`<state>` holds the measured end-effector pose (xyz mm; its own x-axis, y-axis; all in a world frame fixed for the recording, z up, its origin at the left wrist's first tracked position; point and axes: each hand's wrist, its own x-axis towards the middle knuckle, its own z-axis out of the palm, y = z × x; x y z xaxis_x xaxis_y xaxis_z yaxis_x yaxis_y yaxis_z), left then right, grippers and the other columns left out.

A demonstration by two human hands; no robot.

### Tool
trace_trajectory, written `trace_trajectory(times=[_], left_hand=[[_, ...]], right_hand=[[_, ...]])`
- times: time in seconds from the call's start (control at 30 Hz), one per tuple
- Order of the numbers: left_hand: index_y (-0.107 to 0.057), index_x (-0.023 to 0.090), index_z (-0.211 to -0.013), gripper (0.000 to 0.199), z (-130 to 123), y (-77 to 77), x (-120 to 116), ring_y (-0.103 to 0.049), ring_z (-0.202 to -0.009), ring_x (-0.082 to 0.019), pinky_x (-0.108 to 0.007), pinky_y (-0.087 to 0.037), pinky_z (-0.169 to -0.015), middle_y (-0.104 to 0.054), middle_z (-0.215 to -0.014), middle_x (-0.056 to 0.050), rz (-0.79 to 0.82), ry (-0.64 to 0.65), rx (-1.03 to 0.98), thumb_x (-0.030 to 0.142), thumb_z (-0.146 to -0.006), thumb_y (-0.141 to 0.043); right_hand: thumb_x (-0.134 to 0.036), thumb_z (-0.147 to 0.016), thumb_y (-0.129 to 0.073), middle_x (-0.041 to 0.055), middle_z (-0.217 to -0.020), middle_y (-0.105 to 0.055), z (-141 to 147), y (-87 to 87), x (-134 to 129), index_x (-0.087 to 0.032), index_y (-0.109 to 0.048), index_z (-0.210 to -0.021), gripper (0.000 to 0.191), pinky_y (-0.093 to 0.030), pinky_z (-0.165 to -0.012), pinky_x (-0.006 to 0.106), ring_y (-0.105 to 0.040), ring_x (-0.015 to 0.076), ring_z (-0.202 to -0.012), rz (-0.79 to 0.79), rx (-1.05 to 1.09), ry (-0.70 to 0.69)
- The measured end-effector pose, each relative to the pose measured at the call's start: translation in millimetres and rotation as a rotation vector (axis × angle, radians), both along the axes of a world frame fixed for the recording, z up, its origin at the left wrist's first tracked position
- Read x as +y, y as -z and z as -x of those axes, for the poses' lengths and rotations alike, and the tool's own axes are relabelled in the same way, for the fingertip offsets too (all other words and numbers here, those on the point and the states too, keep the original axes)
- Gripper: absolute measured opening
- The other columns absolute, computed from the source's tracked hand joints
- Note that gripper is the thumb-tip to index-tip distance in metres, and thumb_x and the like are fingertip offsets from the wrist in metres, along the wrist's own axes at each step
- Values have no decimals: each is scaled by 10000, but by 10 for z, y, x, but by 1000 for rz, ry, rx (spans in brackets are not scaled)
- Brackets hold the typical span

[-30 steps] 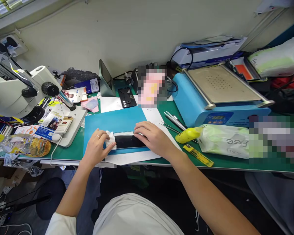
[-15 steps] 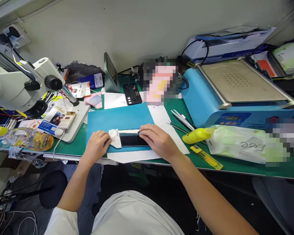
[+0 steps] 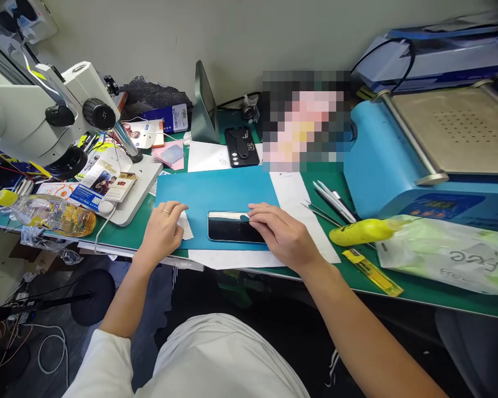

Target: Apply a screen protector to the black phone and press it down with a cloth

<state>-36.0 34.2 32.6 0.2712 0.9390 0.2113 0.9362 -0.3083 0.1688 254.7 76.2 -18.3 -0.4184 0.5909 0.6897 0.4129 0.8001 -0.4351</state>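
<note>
Two bare hands work at the near side of the blue mat (image 3: 216, 190). Your left hand (image 3: 161, 229) has its fingers curled in, closed on a crumpled white tissue (image 3: 186, 228). Your right hand (image 3: 288, 237) covers one end of the black-screened smartphone (image 3: 228, 232), its fingertips bunched at the far long edge; whether they clamp it, you cannot tell from this angle. The smartphone lies flat on the mat between your hands, apart from the left one. Beyond your right hand, toward the wall, is a black phone case (image 3: 243, 146); to its right are tweezers (image 3: 326, 214) and a yellow squeeze bottle (image 3: 359, 232).

The smartphone should feel light but stiff, its glossy face probably slippery and easily cracked or smudged. Take hold by the opposite long edges near one end, with light, even pressure and no flexing. The tissue looks soft, almost weightless; pinch its bunched part.
</note>
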Motion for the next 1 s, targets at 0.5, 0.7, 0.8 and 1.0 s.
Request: trace_trajectory(times=[0.5,0.7,0.8,1.0], left_hand=[[-283,327,-1616,852,-123,-22,374,-476,-1372,-300,-426,-493,-1032,-561,-1526,-71,527,177,-423,575,-908,-686],[-386,357,-1571,719,-125,-87,380,-433,-1428,-275,-383,-504,-1032,-534,-1544,-48,594,264,-397,555,-936,-657],[-389,362,-1566,705,-134,-81,371,-453,-1416,-277,-374,-526,-993,-551,-1520,-52,566,253,-414,540,-939,-658],[-375,330,-1571,799,-166,-81,297,-517,-1308,-292,-387,-546,-934,-608,-1456,-65,511,241,-391,555,-888,-722]], right_hand=[[-120,-980,-584,95,-1173,-724,-2,-78,-9,-241,-617,-1019,132,-580,-1077,520,-558,297,-1395,-92,-80,-20],[-123,-974,-598,102,-1225,-717,-53,-69,-28,-239,-632,-986,121,-566,-1094,556,-512,315,-1438,-65,-79,-30],[-133,-972,-595,100,-1226,-729,-83,-45,-40,-241,-655,-997,126,-579,-1076,558,-548,323,-1406,-10,-56,-54],[-124,-962,-603,119,-1208,-750,-105,-17,-67,-224,-676,-1032,142,-601,-1057,521,-596,310,-1359,-4,-49,-71]])
